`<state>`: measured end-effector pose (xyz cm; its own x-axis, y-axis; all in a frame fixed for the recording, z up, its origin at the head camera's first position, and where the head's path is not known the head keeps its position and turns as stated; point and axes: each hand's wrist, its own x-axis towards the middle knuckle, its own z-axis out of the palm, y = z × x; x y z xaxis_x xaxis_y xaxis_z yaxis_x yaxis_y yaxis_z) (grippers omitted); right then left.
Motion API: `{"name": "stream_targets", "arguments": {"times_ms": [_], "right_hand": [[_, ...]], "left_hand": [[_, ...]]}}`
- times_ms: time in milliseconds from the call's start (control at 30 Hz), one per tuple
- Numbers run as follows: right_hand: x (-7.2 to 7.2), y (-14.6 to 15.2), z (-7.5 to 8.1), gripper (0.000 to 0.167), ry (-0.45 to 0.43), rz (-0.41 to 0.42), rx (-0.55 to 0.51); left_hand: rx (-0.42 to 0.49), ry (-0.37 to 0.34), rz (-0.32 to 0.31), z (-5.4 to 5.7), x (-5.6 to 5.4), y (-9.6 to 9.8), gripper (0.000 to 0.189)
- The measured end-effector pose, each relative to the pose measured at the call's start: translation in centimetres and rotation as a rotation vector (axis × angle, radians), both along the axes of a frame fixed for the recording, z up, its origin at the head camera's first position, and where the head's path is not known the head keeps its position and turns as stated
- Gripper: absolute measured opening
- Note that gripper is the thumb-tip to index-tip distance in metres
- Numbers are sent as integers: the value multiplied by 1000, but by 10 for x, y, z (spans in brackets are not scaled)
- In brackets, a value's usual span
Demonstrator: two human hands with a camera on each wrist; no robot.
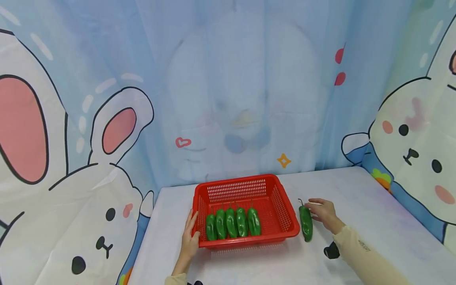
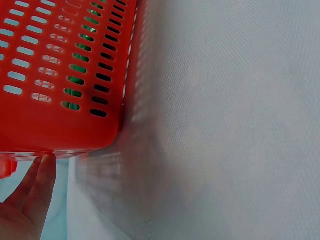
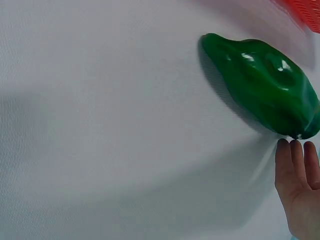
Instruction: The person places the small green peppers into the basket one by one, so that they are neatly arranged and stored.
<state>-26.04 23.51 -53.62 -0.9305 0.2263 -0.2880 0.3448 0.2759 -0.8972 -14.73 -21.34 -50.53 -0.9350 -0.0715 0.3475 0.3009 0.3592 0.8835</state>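
A red plastic basket [image 1: 246,239] with slotted walls holds several green peppers [image 1: 231,223] lying side by side in its left part. My left hand [image 1: 190,239] is at the basket's left side; in the left wrist view its extended fingers [image 2: 44,182] touch the red wall. One more green pepper [image 1: 306,222] lies on the table just right of the basket, its stem pointing away from me. My right hand [image 1: 323,213] is beside the stem end with nothing in its grasp. The right wrist view shows its straight fingers [image 3: 284,160] close to this pepper [image 3: 265,82]; contact is unclear.
A white cloth covers the table [image 1: 285,263]. Behind it hangs a pale blue curtain [image 1: 246,99] with printed white rabbits, which also closes off both sides. A small black object [image 1: 331,251] shows by the right wrist.
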Motion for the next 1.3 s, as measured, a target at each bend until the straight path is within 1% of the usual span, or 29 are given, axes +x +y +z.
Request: {"name": "stream_targets", "arguments": {"times_ms": [33, 167, 400, 567, 933, 1067, 1300], "right_hand": [[0, 0, -2, 58, -6, -6, 0], [2, 1, -8, 60, -2, 25, 14], [7, -2, -6, 59, 33, 36, 57], [7, -5, -5, 57, 21, 41, 73], [6, -7, -15, 54, 24, 42, 91], [5, -9, -15, 54, 28, 46, 97], [5, -12, -10, 51, 30, 50, 70]], "left_hand": [[-1, 0, 0, 0, 0, 0, 62], [-1, -7, 2, 1, 0, 2, 62], [3, -8, 1, 2, -1, 4, 62], [2, -13, 1, 3, -1, 4, 62], [4, -22, 6, 2, 1, 2, 62], [5, -21, 9, 1, 1, 1, 62], [2, -22, 15, 2, 0, 0, 62]]}}
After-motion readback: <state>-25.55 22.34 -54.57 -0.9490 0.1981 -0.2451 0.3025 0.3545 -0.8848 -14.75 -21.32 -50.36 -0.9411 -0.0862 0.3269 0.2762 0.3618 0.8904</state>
